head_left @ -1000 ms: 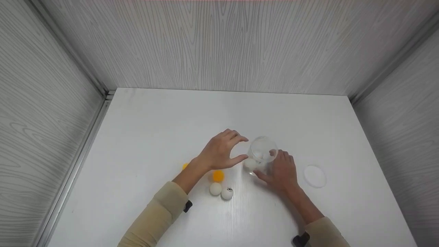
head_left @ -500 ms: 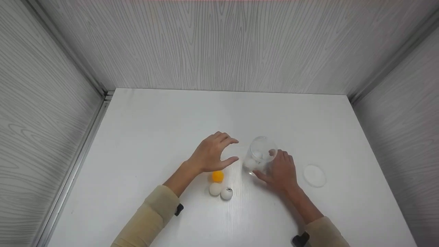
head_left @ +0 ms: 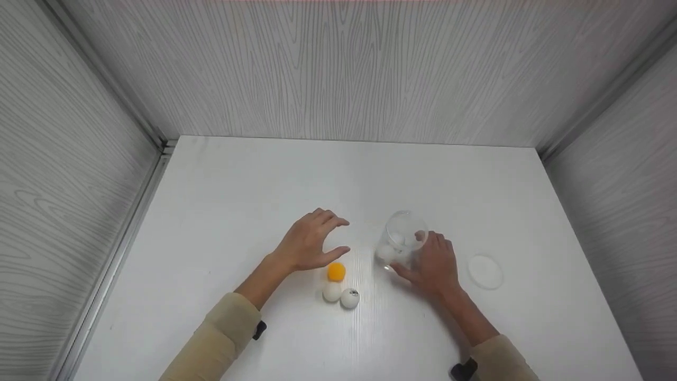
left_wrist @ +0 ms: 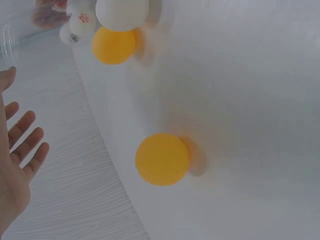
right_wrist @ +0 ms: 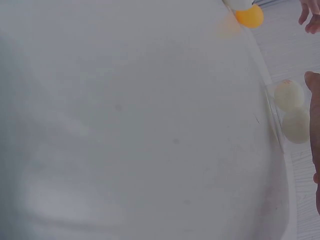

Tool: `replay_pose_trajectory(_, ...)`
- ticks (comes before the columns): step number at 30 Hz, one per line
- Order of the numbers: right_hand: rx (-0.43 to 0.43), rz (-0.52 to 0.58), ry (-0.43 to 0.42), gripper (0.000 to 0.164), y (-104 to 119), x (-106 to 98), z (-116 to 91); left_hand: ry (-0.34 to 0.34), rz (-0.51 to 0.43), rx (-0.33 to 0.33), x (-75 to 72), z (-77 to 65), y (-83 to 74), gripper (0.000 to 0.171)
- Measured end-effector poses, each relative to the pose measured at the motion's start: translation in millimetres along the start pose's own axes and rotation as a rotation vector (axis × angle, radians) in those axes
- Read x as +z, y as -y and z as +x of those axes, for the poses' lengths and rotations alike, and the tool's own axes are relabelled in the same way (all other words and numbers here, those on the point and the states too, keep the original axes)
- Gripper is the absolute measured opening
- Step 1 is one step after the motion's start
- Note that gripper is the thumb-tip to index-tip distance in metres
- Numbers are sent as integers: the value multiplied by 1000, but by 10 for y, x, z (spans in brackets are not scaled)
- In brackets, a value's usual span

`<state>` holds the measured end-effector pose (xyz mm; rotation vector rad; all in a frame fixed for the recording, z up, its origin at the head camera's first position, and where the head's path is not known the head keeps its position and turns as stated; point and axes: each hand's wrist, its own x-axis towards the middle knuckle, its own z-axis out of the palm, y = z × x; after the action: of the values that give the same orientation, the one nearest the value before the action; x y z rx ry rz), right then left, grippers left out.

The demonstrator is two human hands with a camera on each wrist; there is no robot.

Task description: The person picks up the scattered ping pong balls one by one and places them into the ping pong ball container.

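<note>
Clear container partly filled, seen from my own position; clock directions are taken in the head view unless noted. My right grip [head_left: 436, 259] is clamped on the clear container [head_left: 389, 235], thumb on the near side and fingers round the far side; the container rests mouth uppermost on the white surface [head_left: 338, 174]. My left grip [head_left: 312, 241], at the container's 9 o'clock and well apart from it, holds nothing: thumb and fingers are spread.

Progress: I judge the work partway. Inside the container are white balls [head_left: 386, 253], apparently three in the left wrist view. Outside, toward 8 o'clock, lie an orange ball [head_left: 336, 272] and, just below it, a plain white ball [head_left: 332, 292]; a printed white ball [head_left: 350, 298] sits between that one's 3 and 4 o'clock. A second orange ball [left_wrist: 162, 159], at about 5 o'clock from the first in the left wrist view, is hidden in the head view. A clear disc [head_left: 485, 271], presumably the lid, lies off the container at its 4 o'clock.

Markings: dark print shows on the printed white ball, and red and dark marks on balls inside. I cannot read any lettering or brand.
</note>
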<state>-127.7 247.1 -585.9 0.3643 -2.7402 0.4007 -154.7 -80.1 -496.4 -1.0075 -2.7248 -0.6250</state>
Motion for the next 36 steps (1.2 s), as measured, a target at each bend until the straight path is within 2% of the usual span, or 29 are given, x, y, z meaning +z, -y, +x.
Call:
replay_pose_trajectory(14,-65,-69,-56,95,-35,34,-8,-16,19,-42,-53,-232,193,46)
replay_pose_trajectory(24,-37,-25,-25,93,-24,13,-7,-31,5,-81,-21,-409,320,48)
replay_pose_trajectory(36,-24,-22,0,92,-23,19,-1,0,-8,-181,20,-651,448,53)
